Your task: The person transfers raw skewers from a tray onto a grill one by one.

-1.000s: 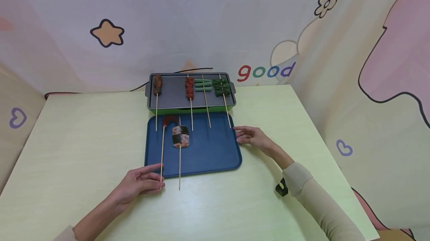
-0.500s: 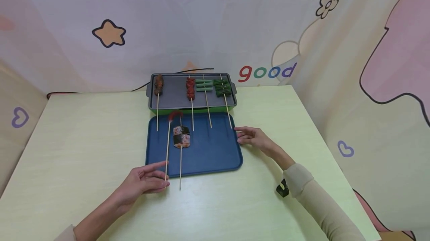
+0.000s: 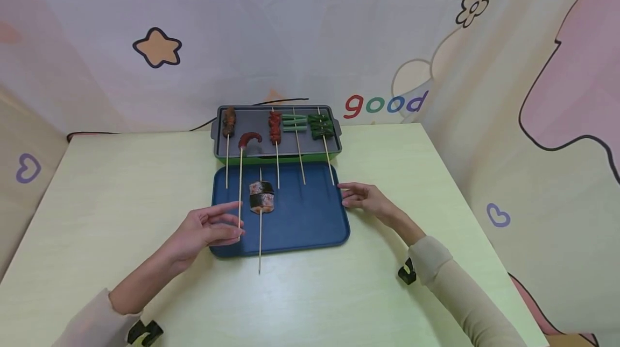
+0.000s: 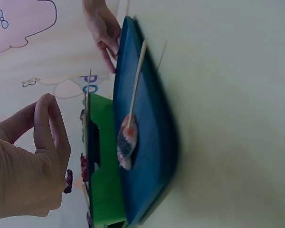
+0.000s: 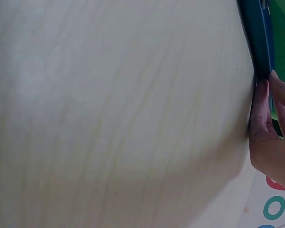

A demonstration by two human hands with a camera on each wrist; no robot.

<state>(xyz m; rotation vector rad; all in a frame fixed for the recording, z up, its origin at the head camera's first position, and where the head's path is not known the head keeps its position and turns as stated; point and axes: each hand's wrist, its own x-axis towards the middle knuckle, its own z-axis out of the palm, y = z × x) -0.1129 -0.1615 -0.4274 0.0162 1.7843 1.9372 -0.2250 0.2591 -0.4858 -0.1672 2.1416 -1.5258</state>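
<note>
My left hand pinches the lower stick of a skewer with a curled dark-red piece on its tip. That tip overlaps the front of the grill plate, between a brown meat skewer and a red meat skewer. On the blue tray lies a skewer with a rolled pink-and-black piece, its stick end past the front rim. My right hand holds the tray's right rim between thumb and fingers, as the right wrist view shows at the tray edge.
Also on the grill plate are a green-stalk skewer and a leafy green skewer, their sticks hanging over the tray. The grill's green base stands directly behind the tray. A patterned curtain rises behind the table.
My left hand has lifted the red curled skewer off the tray and moved it forward and slightly right, over the grill's front. My right hand stays at the tray rim.
</note>
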